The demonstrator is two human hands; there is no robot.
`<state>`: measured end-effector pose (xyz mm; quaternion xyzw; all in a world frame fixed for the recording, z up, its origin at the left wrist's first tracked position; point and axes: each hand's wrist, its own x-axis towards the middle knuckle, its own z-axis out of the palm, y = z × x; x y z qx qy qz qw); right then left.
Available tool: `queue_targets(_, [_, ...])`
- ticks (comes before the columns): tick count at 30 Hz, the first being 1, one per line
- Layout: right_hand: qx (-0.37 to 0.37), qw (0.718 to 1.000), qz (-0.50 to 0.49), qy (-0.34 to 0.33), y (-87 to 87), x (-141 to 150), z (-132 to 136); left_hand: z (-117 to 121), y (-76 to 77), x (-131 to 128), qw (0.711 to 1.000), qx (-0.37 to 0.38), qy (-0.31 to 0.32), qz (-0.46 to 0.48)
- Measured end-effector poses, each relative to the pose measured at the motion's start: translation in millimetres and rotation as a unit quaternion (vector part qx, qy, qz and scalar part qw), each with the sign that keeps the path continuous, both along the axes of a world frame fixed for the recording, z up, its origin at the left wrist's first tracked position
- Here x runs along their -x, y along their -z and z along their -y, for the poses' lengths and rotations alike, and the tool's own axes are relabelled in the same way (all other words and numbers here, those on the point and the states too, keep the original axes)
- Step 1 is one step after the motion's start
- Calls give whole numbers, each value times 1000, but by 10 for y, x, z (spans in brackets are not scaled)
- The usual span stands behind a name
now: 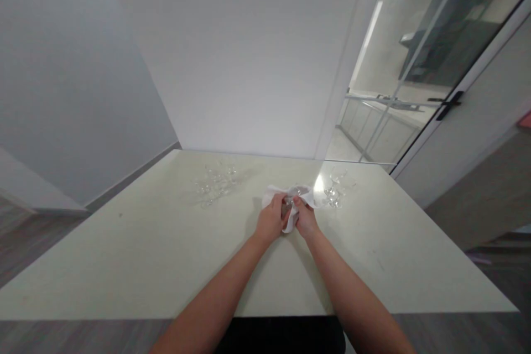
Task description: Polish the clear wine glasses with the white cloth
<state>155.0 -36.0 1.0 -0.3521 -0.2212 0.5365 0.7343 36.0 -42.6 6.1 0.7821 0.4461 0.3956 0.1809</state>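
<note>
Over the middle of the table, my left hand (270, 220) and my right hand (306, 220) are close together, fingers curled. Between them is a clear stemmed glass (289, 199), partly wrapped in a white cloth (307, 197). My left fingers close around the glass, with cloth behind them. The right hand grips the cloth against the glass, thumb on top. Fingers and folds hide much of the glass, so its exact shape cannot be made out.
Several clear glasses (216, 181) stand to the left on the pale table (166, 260). More clear glasses (334, 191) are grouped just right of my hands. A white wall (249, 83) rises behind the table, and a glazed door (398, 77) with a black handle (450, 105) is on the right.
</note>
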Motion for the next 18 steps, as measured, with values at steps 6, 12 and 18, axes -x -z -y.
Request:
queue_targets(6, [3, 1000, -7, -16, -28, -1, 13, -6, 56, -95, 982, 75, 41, 171])
queue_targets(12, [70, 991, 33, -113, -53, -132, 55, 43, -9, -206, 795, 424, 183, 392])
queue_targets(18, [25, 999, 41, 13, -93, -132, -13, -20, -13, -185, 851, 346, 131, 373])
